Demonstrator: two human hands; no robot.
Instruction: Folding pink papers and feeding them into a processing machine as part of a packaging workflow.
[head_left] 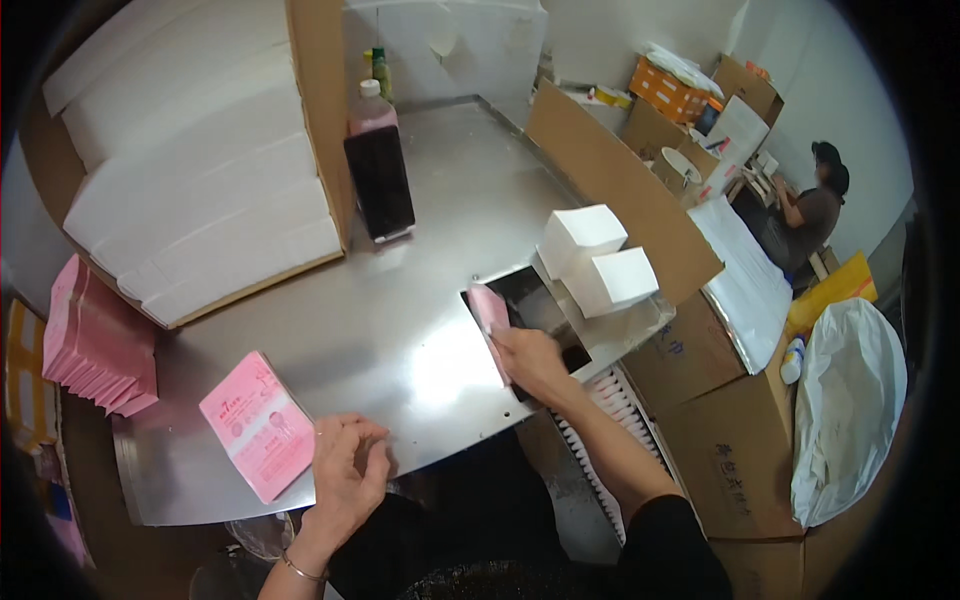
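Observation:
My right hand (535, 358) is closed on a pink packet (488, 305). It holds the packet upright at the left edge of a dark rectangular opening (530, 300) in the metal table. My left hand (350, 460) is at the table's front edge with its fingers loosely bent, the thumb apart and nothing visible in it. Just left of that hand lies a flat pink printed stack (258, 425) with a pale band across it. Two white paper stacks (590, 232) stand beyond the opening, to the right of the packet.
A carton (318, 130) of white bundles stands at the left. Pink packets (95, 340) are lined up below it. A black phone (380, 185) leans against a bottle (372, 105). Cartons (735, 450) and a white bag (845, 410) fill the right side; another person (810, 205) sits farther back.

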